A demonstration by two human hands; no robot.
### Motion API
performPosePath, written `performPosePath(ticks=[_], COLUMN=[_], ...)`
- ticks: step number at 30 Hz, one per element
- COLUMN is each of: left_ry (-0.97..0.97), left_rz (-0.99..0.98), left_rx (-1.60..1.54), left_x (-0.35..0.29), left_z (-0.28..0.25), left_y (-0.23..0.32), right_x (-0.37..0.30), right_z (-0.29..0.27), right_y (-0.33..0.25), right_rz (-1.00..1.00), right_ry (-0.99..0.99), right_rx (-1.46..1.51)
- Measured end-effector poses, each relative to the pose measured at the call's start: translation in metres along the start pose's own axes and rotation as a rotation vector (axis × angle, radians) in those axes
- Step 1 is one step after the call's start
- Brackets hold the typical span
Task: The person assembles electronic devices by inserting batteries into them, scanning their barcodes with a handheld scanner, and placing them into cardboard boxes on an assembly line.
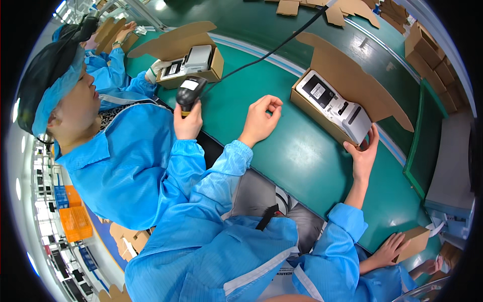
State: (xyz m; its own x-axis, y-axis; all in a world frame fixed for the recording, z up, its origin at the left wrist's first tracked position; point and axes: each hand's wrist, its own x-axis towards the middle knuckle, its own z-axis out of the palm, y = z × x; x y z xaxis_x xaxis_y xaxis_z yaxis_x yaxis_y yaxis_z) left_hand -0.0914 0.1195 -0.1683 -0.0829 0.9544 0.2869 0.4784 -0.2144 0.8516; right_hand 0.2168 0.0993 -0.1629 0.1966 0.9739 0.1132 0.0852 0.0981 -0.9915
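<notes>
An open cardboard box [322, 113] stands on the green tabletop at the right, its lid flaps raised. Inside lies a white and grey handheld device [347, 111] with a dark screen part and a label. My right hand [365, 152] grips the near right corner of that box, thumb on the front wall and fingers around the end. My left hand [260, 120] is over the table left of the box, fingers loosely curled in, holding nothing that I can see. Beside it, a co-worker's hand [188, 121] holds a black barcode scanner [191, 91] with a cable.
The scanner's cable [271, 50] stretches up across the table. Farther left, a second open box [214, 65] holds a similar device, with a co-worker's gloved hand at it. At lower right another person's hand [386, 251] touches a small carton [413, 242]. Flattened cardboard [347, 10] lies beyond.
</notes>
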Motion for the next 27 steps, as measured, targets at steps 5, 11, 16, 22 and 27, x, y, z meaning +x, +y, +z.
performPosePath(ticks=[5, 11, 16, 22, 27], left_ry=[0.007, 0.016, 0.029, 0.027, 0.058], left_rz=[-0.021, -0.029, -0.03, -0.026, -0.018], left_rx=[-0.004, -0.043, -0.019, 0.001, 0.014], left_x=[0.002, 0.003, 0.001, 0.003, 0.003], left_z=[0.003, -0.001, 0.003, 0.0, 0.003], left_y=[0.005, 0.001, 0.003, 0.003, 0.0], right_x=[-0.003, -0.006, -0.012, 0.002, 0.005], right_z=[0.009, 0.031, 0.058, 0.054, 0.053], right_y=[0.002, -0.003, 0.009, -0.001, 0.009], right_rz=[-0.012, -0.046, -0.153, -0.07, -0.047], right_ry=[0.05, 0.159, 0.299, -0.092, -0.009], right_rx=[0.017, -0.085, -0.219, -0.275, -0.126])
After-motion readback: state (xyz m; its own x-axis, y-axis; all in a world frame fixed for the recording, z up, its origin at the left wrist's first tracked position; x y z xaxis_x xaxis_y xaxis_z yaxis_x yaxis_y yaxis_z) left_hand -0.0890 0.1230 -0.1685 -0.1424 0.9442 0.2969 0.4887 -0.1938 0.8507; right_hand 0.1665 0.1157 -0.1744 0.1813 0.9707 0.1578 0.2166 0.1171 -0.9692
